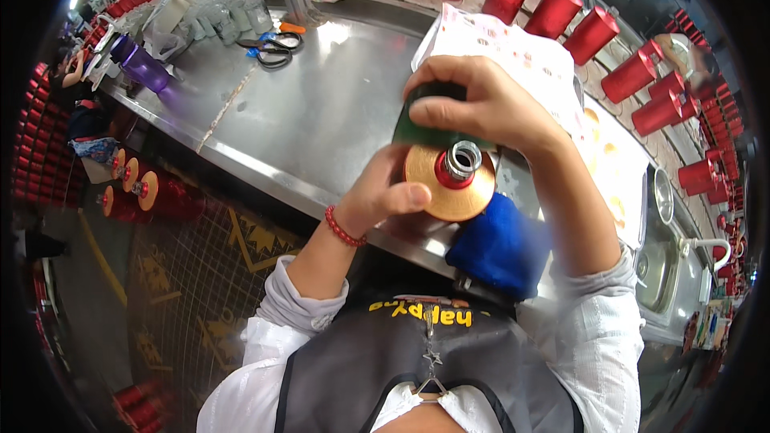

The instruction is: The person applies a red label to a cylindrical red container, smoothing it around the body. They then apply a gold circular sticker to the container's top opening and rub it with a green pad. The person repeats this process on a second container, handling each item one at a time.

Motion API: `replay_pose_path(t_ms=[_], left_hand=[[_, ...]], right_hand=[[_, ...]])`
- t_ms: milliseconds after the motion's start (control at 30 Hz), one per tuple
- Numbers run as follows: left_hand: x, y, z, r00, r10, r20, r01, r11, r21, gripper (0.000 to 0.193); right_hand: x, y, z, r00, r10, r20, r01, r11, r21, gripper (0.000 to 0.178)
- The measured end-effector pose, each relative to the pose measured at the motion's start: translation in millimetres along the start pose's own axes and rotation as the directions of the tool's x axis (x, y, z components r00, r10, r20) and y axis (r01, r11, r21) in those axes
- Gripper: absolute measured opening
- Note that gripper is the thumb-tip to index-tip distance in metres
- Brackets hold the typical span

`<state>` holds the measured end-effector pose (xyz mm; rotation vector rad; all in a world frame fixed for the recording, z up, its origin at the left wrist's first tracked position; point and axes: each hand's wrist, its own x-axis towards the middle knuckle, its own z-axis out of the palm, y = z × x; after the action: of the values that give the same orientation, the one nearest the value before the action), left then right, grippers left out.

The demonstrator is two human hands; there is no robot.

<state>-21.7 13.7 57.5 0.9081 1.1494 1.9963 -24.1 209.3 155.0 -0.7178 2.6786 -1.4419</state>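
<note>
White rolled sleeves (597, 333) | black-edged dark grey apron (353, 377), yellow lettering (457, 318) | silver star charm (432, 358) | red-beaded left-wrist bracelet (341, 230)

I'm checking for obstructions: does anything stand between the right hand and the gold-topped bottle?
Yes: the dark green object held in the right hand lies between it and the gold-topped bottle, by the bottle's far edge.
</note>
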Motion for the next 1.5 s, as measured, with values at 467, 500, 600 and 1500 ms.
replay_pose_path(t_ms=[467,500,600,1500], left_hand=[[-2.8,-0.2,8.7,0.997,0.029,-0.076,-0.023,0.996,0.088,0.099],[-2.6,-0.6,7.5,0.997,0.043,-0.059,-0.039,0.996,0.079,0.098],[-4.4,-3.1,7.0,0.995,0.093,-0.041,-0.088,0.990,0.114,0.097],[-22.8,-6.2,12.0,0.715,0.659,0.233,-0.350,0.049,0.936,0.063]], right_hand=[[-125.3,-27.4,23.1,0.885,-0.412,-0.215,0.253,0.816,-0.520,0.035],[-122.6,-30.3,20.8,0.873,-0.441,-0.208,0.273,0.795,-0.541,0.034],[-110.7,-32.6,21.9,0.868,-0.438,-0.232,0.219,0.758,-0.614,0.030],[-112.1,-2.6,36.6,0.979,0.093,-0.179,-0.099,0.995,-0.026,0.073]])
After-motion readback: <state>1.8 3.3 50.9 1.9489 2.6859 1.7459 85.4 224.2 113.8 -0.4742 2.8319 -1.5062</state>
